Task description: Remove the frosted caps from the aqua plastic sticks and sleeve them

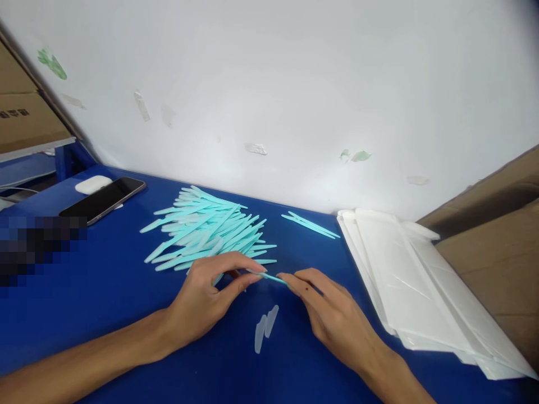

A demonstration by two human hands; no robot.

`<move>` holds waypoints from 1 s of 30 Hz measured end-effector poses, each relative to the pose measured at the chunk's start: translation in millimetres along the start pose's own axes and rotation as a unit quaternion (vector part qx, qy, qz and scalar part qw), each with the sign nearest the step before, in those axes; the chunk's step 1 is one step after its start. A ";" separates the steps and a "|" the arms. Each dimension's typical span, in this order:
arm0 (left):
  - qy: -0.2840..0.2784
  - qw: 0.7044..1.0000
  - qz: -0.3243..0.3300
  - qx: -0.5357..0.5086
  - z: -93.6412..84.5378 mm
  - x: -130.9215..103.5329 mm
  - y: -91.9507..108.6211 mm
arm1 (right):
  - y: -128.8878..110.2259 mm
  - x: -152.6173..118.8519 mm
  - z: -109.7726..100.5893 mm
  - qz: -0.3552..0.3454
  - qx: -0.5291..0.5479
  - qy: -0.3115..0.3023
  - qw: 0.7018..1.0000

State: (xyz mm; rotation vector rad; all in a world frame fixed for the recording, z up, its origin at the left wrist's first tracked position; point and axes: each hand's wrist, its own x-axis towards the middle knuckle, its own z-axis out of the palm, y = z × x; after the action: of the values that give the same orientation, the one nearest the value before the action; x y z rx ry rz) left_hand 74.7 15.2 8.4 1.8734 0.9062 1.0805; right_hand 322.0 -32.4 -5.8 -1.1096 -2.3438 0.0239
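Note:
A turquoise eyebrow razor [275, 279] stretches between my two hands above the blue table. My left hand [210, 292] pinches its left end between thumb and fingers, which partly hide that end. The other end is gripped by the fingers of my right hand [332, 314]. Just behind my left hand lies a large pile of similar turquoise eyebrow razors [210, 224], several with translucent covers. Two loose translucent blade covers [266, 328] rest on the table between my forearms. Farther back, a few slim turquoise razors [311, 224] lie side by side, apart from the pile.
White plastic packets [421, 280] are stacked at the right of the blue table [202, 370], near a cardboard box [497, 258]. At the left lie a phone [105, 199] and a white case [92, 184]. A white wall [269, 84] rises behind the table.

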 end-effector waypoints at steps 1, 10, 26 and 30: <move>-0.001 1.000 0.006 0.010 0.1 0.2 1.2 | -0.8 0.2 0.3 -0.006 0.000 0.007 1.000; -0.004 0.998 0.043 0.042 -0.7 -0.6 -0.1 | -5.6 0.8 0.5 -0.028 -0.010 0.057 0.998; 0.039 0.781 0.284 0.555 -41.3 24.0 -13.0 | 24.3 -0.1 1.0 0.220 -0.117 -0.009 0.968; 0.008 0.757 0.190 0.625 -45.7 25.7 -15.0 | 35.9 -4.8 7.6 0.283 -0.117 -0.062 0.950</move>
State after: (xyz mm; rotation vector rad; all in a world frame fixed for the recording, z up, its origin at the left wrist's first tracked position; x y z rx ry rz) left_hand 40.5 56.1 19.8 3.2557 1.5020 0.6705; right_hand 346.3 -10.6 -23.1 -1.9188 -2.0882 0.0261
